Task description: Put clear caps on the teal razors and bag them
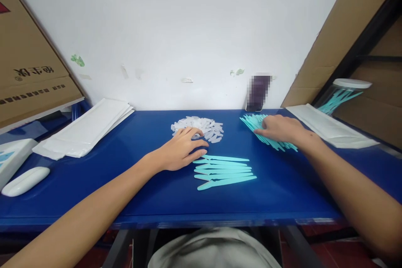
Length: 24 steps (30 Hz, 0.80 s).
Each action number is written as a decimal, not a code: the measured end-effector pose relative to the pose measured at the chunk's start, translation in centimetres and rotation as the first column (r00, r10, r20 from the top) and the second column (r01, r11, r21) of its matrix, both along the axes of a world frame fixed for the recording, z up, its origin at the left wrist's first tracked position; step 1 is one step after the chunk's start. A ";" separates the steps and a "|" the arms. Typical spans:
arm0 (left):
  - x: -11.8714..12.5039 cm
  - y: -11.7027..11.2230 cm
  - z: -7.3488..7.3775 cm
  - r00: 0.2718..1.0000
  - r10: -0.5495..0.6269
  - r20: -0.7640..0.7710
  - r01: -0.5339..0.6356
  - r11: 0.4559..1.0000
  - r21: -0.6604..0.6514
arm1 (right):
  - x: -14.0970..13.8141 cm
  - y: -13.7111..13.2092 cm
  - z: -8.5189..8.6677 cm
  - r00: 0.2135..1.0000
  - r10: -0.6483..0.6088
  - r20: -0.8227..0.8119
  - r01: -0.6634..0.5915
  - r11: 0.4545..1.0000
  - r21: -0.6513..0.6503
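Note:
Several turquoise eyebrow razors lie in a row on the blue table, blades to the left and handles to the right. My left hand is open above the row's left end, with thumb and fingers apart. Its thumb tip is close to the head of the farthest razor, and its other fingers reach the near edge of a heap of small whitish blade caps. Farther right, my right hand has its fingers curled and pressed together on a pile of turquoise eyebrow razors, partly covering it.
A phone leans against the white wall. White padded envelopes lie at left, another envelope at right near a lidded jar of turquoise razors. A white rounded object sits at far left, below a cardboard box.

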<state>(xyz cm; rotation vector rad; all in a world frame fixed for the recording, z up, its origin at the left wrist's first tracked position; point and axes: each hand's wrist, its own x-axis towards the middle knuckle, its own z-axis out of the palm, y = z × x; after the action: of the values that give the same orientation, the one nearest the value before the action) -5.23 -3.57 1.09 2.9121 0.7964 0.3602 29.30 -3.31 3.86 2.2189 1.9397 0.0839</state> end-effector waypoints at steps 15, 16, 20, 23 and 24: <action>-0.1 0.2 0.0 1.000 -0.001 0.001 0.001 1.000 0.016 | 0.7 0.5 -0.5 1.000 0.002 0.005 -0.003 0.991 0.133; -0.1 0.2 -0.1 1.000 -0.001 0.001 0.001 1.000 0.022 | 0.6 0.5 -0.3 1.000 0.011 0.003 -0.011 0.988 0.156; 0.0 0.5 -0.1 0.998 0.068 0.017 -0.070 0.993 0.096 | -1.6 -0.8 0.1 0.954 0.294 -0.060 -0.266 0.922 0.283; 0.0 0.8 0.0 0.979 0.180 0.098 -0.194 0.968 0.159 | -4.8 -2.3 -0.5 0.797 0.597 -0.093 -0.544 0.776 0.318; -0.1 0.8 0.0 0.969 0.210 0.132 -0.231 0.958 0.172 | -5.9 -2.8 -0.9 0.748 0.657 -0.094 -0.607 0.735 0.303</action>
<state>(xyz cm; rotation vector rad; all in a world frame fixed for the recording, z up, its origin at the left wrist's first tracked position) -5.28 -2.73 1.14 2.9412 1.1314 0.6467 23.42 -6.06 2.96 1.6078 2.8742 0.2294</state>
